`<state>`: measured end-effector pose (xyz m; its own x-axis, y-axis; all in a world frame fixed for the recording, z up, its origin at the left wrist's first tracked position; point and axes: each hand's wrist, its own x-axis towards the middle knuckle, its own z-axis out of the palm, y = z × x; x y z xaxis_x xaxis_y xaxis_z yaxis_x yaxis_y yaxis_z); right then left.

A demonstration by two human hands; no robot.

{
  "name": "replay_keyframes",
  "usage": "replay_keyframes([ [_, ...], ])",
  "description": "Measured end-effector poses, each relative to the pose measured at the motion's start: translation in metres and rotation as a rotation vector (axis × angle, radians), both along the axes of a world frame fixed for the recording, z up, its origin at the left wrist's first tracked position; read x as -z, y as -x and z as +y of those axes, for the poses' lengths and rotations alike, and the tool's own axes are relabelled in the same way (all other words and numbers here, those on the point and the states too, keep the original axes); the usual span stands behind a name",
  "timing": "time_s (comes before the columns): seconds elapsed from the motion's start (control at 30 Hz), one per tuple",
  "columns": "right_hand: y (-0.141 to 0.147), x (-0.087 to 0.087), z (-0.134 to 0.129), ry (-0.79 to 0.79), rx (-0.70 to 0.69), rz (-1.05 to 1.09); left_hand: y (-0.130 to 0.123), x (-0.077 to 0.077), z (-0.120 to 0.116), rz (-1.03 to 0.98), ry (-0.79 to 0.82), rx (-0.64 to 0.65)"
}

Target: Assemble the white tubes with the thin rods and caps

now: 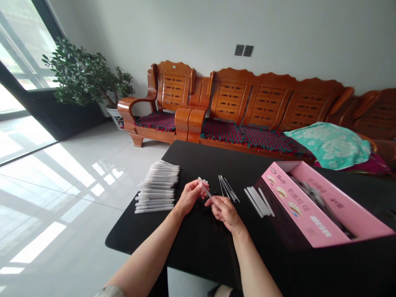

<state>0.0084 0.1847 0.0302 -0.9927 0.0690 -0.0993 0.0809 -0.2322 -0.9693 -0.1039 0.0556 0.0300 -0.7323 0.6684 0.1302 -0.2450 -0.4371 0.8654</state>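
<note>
At the frame's centre, my left fingers point(197, 187) and right fingers point(217, 202) are narrowly pinching a slim, pale tube point(207, 191); with so little surface to grip, a slackening pinch could be sending it rolling across the table point(198, 243).

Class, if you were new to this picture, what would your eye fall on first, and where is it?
Probably the long pink box, standing open on the right of the black table. Near the middle, the left hand and right hand hold a slim pale stick, with a row of similar sticks lying to their left. Behind the table stands carved wooden seating.
</note>
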Motion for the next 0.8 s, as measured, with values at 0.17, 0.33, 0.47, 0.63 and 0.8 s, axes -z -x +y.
replay_keyframes([
  [0.17,0.003,0.002,-0.003,-0.179,0.132,0.044,0.001,0.003,0.001,0.011,0.045,-0.078],
  [0.33,0.005,-0.003,-0.012,-0.762,0.290,0.219,0.003,0.008,0.003,-0.033,0.049,-0.169],
  [0.47,0.005,-0.003,-0.015,-0.817,0.317,0.206,0.006,0.006,0.001,-0.043,0.016,-0.108],
  [0.63,0.003,-0.002,-0.007,-0.264,0.073,0.041,0.005,0.002,-0.001,-0.032,0.013,-0.002],
  [0.8,0.003,-0.003,-0.009,-0.593,0.212,0.183,0.003,0.007,0.002,-0.010,0.038,-0.095],
])
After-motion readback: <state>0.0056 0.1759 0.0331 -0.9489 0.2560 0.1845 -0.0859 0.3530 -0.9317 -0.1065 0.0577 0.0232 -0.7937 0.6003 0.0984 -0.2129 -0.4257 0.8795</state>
